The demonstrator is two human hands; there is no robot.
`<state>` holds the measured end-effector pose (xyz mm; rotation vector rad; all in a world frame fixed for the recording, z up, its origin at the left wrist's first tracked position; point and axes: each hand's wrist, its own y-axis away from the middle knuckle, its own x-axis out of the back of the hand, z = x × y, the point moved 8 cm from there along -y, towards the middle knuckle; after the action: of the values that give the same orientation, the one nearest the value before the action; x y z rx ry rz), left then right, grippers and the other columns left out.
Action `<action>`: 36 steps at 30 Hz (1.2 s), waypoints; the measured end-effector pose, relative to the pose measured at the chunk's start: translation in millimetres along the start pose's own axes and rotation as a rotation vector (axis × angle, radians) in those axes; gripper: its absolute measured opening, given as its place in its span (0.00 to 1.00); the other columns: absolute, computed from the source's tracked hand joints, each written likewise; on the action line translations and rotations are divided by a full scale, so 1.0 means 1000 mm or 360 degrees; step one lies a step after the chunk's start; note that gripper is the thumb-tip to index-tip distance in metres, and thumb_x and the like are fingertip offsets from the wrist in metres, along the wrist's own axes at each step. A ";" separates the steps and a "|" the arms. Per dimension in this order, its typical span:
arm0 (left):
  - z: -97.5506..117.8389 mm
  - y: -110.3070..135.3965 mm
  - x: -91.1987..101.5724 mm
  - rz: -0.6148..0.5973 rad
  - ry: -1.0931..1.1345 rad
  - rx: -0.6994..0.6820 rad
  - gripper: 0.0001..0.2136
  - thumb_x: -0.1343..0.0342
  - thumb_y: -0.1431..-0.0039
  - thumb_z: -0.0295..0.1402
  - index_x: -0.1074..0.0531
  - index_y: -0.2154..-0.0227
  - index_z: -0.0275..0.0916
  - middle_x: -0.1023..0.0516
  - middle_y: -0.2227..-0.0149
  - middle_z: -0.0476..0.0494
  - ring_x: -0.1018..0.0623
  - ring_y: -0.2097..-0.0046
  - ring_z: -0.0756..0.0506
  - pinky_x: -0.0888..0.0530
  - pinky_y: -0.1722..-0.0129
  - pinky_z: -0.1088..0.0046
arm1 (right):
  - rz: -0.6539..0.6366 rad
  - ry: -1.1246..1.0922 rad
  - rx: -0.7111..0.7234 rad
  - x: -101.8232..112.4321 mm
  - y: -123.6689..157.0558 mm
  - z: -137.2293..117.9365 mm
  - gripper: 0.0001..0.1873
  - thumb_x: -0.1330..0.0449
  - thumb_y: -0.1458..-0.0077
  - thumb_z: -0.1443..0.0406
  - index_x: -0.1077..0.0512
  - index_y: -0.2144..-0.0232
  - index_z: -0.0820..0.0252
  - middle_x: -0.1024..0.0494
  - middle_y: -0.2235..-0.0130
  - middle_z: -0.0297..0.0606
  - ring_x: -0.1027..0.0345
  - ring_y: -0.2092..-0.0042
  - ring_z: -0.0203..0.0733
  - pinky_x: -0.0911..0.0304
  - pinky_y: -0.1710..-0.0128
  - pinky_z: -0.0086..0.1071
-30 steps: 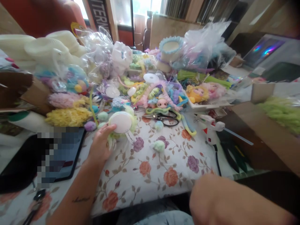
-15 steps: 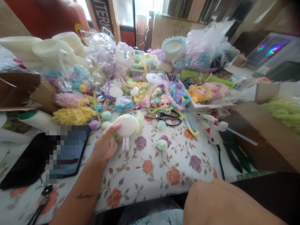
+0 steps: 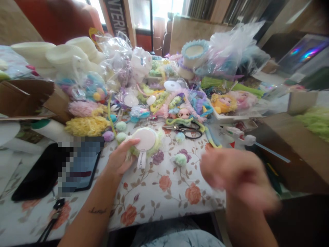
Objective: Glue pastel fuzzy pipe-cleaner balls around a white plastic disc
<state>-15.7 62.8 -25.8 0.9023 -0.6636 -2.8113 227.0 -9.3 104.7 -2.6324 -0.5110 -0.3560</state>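
Observation:
My left hand (image 3: 123, 156) is closed on the edge of a fuzzy pale-green round piece (image 3: 146, 139), its flat white disc face turned up and the thumb lying on that face. A small printed cloth tag (image 3: 141, 160) hangs from its near edge. My right hand (image 3: 233, 171) is smeared by motion above the right side of the table, near the glue gun, and its fingers cannot be made out. Between the hands lies a mint pompom (image 3: 180, 159), with a paler pompom (image 3: 180, 137) behind it. Black-handled scissors (image 3: 189, 131) rest farther back.
A glue gun (image 3: 241, 135) with a glue stick lies at right beside a cardboard box (image 3: 280, 144). A doll-head heap and tray (image 3: 236, 118) stand behind. At left are a phone (image 3: 82, 164), a black case (image 3: 36, 175) and yellow yarn (image 3: 87, 126).
My right hand has risen from the near edge and swung out over the table's right side, partly covering the glue gun. The left hand keeps its hold; the view has shifted slightly.

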 end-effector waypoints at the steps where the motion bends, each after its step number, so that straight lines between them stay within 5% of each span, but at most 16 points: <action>1: 0.001 0.001 -0.001 -0.0018 -0.0022 -0.0011 0.10 0.36 0.56 0.25 0.22 0.67 0.35 0.17 0.68 0.45 0.18 0.62 0.42 0.21 0.70 0.76 | -0.0014 0.0122 -0.0079 -0.001 -0.009 0.010 0.11 0.42 0.41 0.53 0.28 0.68 0.53 0.25 0.70 0.35 0.33 0.68 0.41 0.36 0.68 0.35; 6: 0.006 0.004 -0.009 -0.0115 -0.0162 -0.0107 0.16 0.33 0.60 0.27 0.22 0.63 0.37 0.17 0.67 0.47 0.18 0.60 0.42 0.22 0.67 0.75 | -0.0275 0.0990 -0.0271 -0.025 -0.019 0.068 0.06 0.38 0.44 0.64 0.29 0.64 0.59 0.27 0.59 0.43 0.34 0.55 0.49 0.37 0.54 0.42; 15: 0.007 0.007 -0.011 -0.0155 -0.0329 -0.0086 0.26 0.33 0.61 0.28 0.25 0.54 0.38 0.19 0.62 0.46 0.20 0.59 0.41 0.24 0.66 0.73 | -0.0197 0.1136 -0.0277 -0.047 -0.012 0.093 0.02 0.43 0.41 0.69 0.30 0.65 0.61 0.28 0.61 0.44 0.35 0.58 0.48 0.36 0.56 0.42; 19: 0.005 0.007 -0.010 -0.0171 -0.0361 -0.0040 0.28 0.33 0.61 0.29 0.27 0.51 0.38 0.19 0.61 0.46 0.21 0.57 0.42 0.25 0.63 0.75 | -0.0166 0.0954 -0.0285 -0.043 -0.012 0.095 0.05 0.45 0.39 0.69 0.32 0.69 0.59 0.28 0.63 0.42 0.35 0.59 0.46 0.37 0.56 0.41; 27: -0.001 0.012 -0.014 -0.0308 -0.0476 0.0016 0.26 0.31 0.60 0.29 0.28 0.54 0.36 0.20 0.63 0.44 0.23 0.65 0.45 0.29 0.67 0.74 | -0.0183 -0.0107 -0.0569 -0.029 -0.027 0.077 0.13 0.41 0.40 0.55 0.31 0.67 0.59 0.27 0.72 0.34 0.33 0.72 0.36 0.38 0.73 0.30; 31: -0.008 0.015 -0.019 -0.0464 -0.0618 0.0087 0.24 0.32 0.58 0.30 0.29 0.54 0.38 0.21 0.63 0.46 0.24 0.65 0.46 0.31 0.67 0.75 | -0.0263 -0.0195 -0.0525 -0.042 -0.052 0.059 0.12 0.38 0.43 0.56 0.29 0.68 0.60 0.30 0.77 0.30 0.40 0.78 0.30 0.44 0.79 0.25; 36: -0.013 0.017 -0.021 -0.0560 -0.0716 0.0119 0.23 0.33 0.56 0.29 0.30 0.54 0.40 0.23 0.64 0.48 0.26 0.66 0.47 0.33 0.67 0.74 | -0.0206 -0.0291 -0.0595 -0.055 -0.064 0.068 0.09 0.35 0.47 0.60 0.27 0.69 0.60 0.31 0.80 0.27 0.43 0.80 0.29 0.48 0.81 0.24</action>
<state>8.3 47.7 -16.2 0.4219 -0.7233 -3.3710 163.0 59.8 50.6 -3.0200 -0.7389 -0.2728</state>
